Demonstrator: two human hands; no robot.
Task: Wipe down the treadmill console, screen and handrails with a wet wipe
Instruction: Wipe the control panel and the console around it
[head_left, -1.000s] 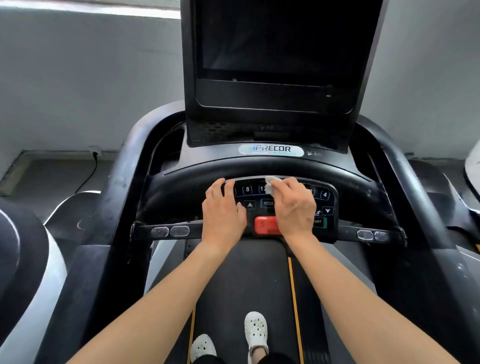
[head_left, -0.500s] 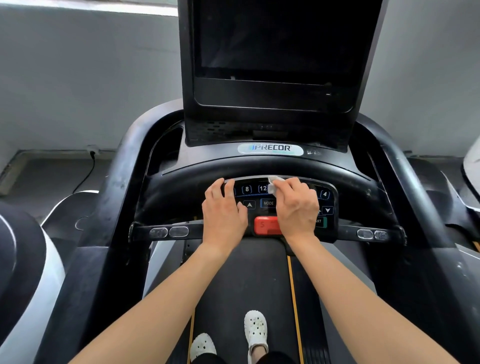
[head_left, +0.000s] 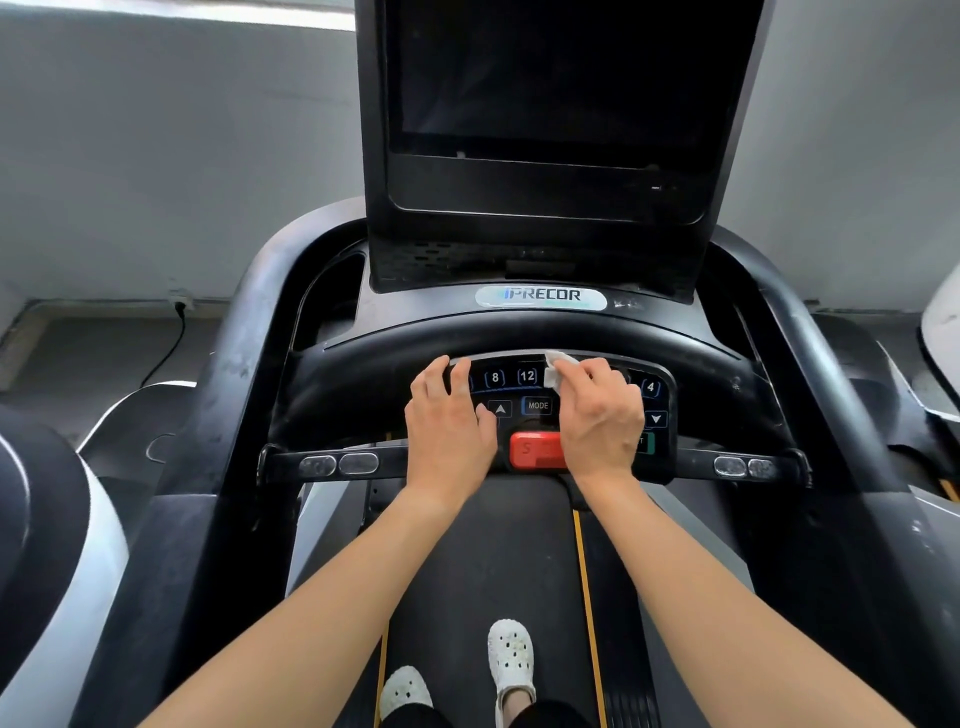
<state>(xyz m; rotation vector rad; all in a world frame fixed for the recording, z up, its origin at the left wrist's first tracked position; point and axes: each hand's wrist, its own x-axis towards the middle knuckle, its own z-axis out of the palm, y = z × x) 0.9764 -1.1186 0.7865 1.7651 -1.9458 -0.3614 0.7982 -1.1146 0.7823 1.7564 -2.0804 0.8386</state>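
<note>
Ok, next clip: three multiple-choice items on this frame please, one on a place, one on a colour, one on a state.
1. Where is the wet wipe? A) on the belt B) beside the 12 key C) on a handrail
2. What colour is the large button below the MODE key? A) green B) yellow C) red
3. What state is the screen in? A) dark B) showing a map C) cracked
Answers: 1 B, the right hand holds it there; 2 C, plainly red; 3 A, black all over.
</note>
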